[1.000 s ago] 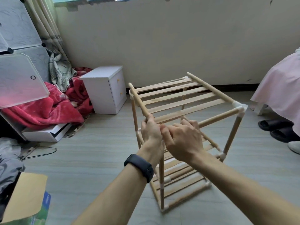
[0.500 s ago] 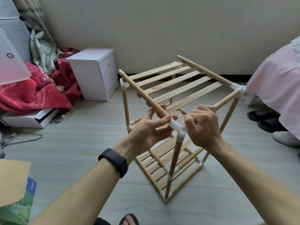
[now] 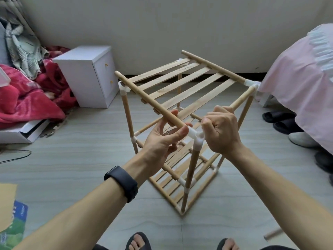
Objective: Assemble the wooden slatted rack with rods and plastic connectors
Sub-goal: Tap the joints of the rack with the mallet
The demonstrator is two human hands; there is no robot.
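While the rack (image 3: pixel 182 112) stands on the floor (image 3: pixel 72 168) near the wall, both hands meet at its near top connector (image 3: pixel 196 138). Left hand (image 3: pixel 162 141) pinches the rod (image 3: pixel 153 103) going into it, right hand (image 3: pixel 221 132) is fisted round the other rod (image 3: pixel 241 100)

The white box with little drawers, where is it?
The white drawer box sits on the floor at the left, against the wall, between the red blanket and the wooden rack.

My only view comes from the head camera, looking forward and steeply down over both forearms at the rack (image 3: pixel 180 98) close ahead, with the floor (image 3: pixel 72 168), the wall and my own toes in frame.
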